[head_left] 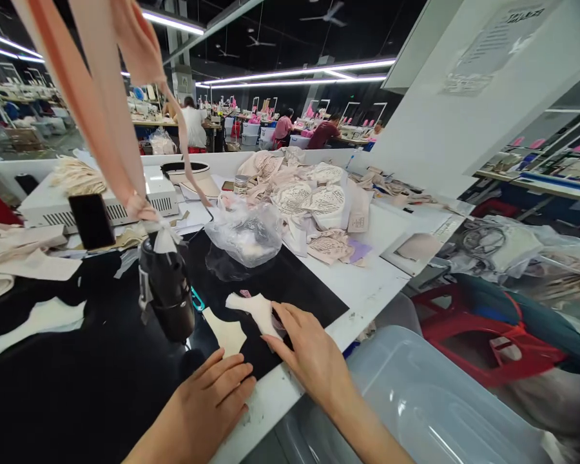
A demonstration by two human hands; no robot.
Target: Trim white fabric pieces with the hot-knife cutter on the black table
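Apparently, piece handling is the step: on the right hand [314,354], thumb and forefinger bracket a curved, matte white cut piece [258,310], pinched or not I cannot tell. At the left hand's [205,399] flat, gathered fingertips lies a cream, scoop-edged panel [225,331]. Shifting either calls for light touch.

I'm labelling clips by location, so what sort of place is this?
Most likely a garment workshop: shaped cream cutouts lie on a black mat, a pile of printed, fabric-like pieces covers part of the white table, and people sit at worktables behind.
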